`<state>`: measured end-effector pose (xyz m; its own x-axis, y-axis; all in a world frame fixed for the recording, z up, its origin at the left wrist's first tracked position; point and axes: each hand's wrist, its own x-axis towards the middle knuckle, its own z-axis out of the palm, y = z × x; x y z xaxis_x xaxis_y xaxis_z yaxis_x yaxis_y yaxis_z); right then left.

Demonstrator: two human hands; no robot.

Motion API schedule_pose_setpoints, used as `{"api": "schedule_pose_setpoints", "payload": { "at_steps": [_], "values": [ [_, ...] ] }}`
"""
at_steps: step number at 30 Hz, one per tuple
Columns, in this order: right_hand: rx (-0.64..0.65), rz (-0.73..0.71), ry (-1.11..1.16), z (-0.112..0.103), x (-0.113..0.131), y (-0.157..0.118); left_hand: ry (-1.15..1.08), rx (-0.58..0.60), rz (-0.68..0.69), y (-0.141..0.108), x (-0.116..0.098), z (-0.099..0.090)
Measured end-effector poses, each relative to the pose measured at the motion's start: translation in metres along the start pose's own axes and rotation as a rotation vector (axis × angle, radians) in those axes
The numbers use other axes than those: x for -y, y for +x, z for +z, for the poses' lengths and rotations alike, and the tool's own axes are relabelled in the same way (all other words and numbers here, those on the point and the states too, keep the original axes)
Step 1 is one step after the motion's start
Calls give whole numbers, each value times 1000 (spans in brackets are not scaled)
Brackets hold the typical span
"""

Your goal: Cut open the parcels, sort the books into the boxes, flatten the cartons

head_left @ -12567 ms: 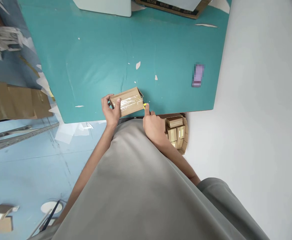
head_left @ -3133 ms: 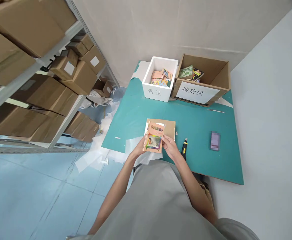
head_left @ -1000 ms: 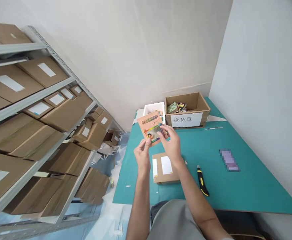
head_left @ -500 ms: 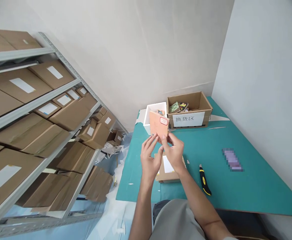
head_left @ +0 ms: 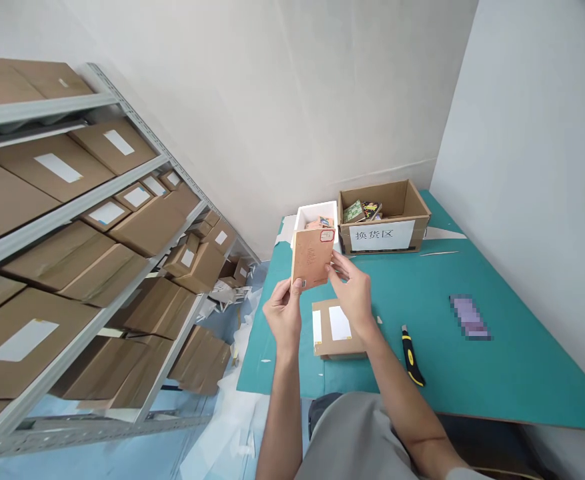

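Note:
Both hands hold up a thin orange book (head_left: 312,260) with a red-framed stamp at its upper right corner. My left hand (head_left: 285,310) pinches its lower left corner, thumb on the facing cover. My right hand (head_left: 351,288) grips the right edge, fingers partly behind it. Below the hands a small cardboard box (head_left: 325,339) with white labels lies on the green table. Behind the book a white box (head_left: 317,212) holds more orange booklets (head_left: 321,223), partly hidden by the book.
A cardboard bin (head_left: 412,235) with a handwritten label and several small books stands at the back. A utility knife (head_left: 411,357) and a blurred-out purple item (head_left: 469,317) lie on the green table (head_left: 522,380). Shelves (head_left: 137,267) of cartons stand at the left.
The book has turned to show its cover more squarely and sits slightly lower. My left hand has moved left to its lower left corner; my right hand has shifted to its right edge.

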<state>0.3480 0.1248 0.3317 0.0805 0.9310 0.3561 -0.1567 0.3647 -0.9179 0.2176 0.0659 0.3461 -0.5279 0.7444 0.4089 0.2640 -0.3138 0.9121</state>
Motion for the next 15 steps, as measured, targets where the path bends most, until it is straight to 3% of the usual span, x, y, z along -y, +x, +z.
{"api": "schedule_pose_setpoints", "payload": {
  "at_steps": [5, 11, 15],
  "values": [
    [-60, -143, -138, 11, 8, -9, 92, -15, 171, -6, -1, 8],
    [123, -85, 25, 14, 19, -16, 235, 69, 401, -13, 2, 14],
    [72, -59, 71, 9, 12, -14, 219, 216, 396, -10, -5, 10]
  ]
}}
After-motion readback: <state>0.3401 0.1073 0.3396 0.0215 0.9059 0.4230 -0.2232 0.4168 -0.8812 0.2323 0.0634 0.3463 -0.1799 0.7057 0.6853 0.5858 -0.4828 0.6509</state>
